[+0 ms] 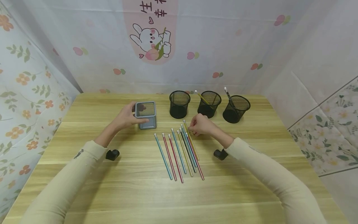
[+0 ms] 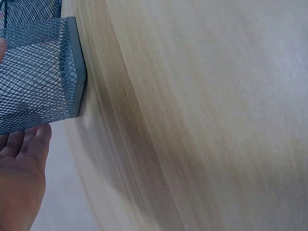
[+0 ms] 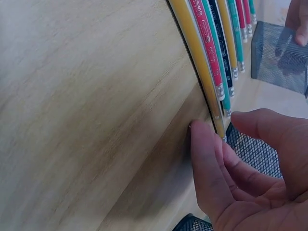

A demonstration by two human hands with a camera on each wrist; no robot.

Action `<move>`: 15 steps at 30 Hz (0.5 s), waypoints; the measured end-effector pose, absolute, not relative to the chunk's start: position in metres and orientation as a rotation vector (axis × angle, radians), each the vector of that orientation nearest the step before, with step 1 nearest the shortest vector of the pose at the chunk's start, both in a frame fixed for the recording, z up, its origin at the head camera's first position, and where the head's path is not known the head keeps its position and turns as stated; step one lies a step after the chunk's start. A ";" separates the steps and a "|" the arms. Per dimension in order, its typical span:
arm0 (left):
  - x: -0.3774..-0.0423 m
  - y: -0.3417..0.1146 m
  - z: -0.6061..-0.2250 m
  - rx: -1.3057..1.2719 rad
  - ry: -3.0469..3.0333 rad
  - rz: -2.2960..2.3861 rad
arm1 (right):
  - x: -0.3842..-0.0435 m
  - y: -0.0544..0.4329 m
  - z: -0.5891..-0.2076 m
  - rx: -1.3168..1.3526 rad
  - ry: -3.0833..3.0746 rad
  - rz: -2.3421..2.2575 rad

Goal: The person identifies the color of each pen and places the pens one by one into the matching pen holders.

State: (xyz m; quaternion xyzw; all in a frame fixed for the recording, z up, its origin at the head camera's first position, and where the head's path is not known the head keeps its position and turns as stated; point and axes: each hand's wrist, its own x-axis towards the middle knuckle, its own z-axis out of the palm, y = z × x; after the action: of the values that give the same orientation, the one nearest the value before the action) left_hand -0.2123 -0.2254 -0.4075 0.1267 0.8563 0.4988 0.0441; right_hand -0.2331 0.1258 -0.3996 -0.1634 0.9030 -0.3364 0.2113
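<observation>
My left hand [image 1: 126, 117] grips a grey square mesh pen holder [image 1: 147, 122], thumb on the near side and fingers behind. In the left wrist view, the mesh holder [image 2: 36, 77] shows its solid grey edge close to the wood, with the hand [image 2: 21, 168] below it. Several pencils with white erasers lie side by side on the table. At the eraser end of the rightmost, yellow pencil [image 1: 192, 141] is my right hand [image 1: 202, 125]. In the right wrist view, the yellow pencil [image 3: 206, 89] ends between the thumb and the bent fingers [image 3: 204, 149], a gap showing beside the thumb.
Three round black mesh cups stand at the back: a left cup [image 1: 179, 107], a middle cup [image 1: 208, 107] holding a yellow pencil, and a right cup [image 1: 233, 115] holding a dark pencil. A printed curtain [image 1: 212, 40] hangs behind the wooden table [image 1: 126, 193].
</observation>
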 end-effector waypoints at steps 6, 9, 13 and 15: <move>-0.211 -0.226 -0.406 0.390 2.598 1.551 | -0.235 0.120 -0.405 -0.455 2.508 -0.925; -0.211 -0.226 -0.406 0.386 2.602 1.547 | -0.236 0.117 -0.407 -0.471 2.526 -0.882; -0.212 -0.226 -0.408 0.376 2.598 1.546 | -0.237 0.114 -0.409 -0.461 2.547 -0.849; -0.214 -0.227 -0.409 0.376 2.583 1.567 | -0.238 0.112 -0.410 -0.449 2.555 -0.844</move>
State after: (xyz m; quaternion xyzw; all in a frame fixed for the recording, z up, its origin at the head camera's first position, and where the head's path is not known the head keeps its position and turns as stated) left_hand -0.2136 -0.2271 -0.4093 0.1235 0.8474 0.5141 0.0488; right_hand -0.2382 0.1122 -0.4096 -0.1610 0.9165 -0.3030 0.2055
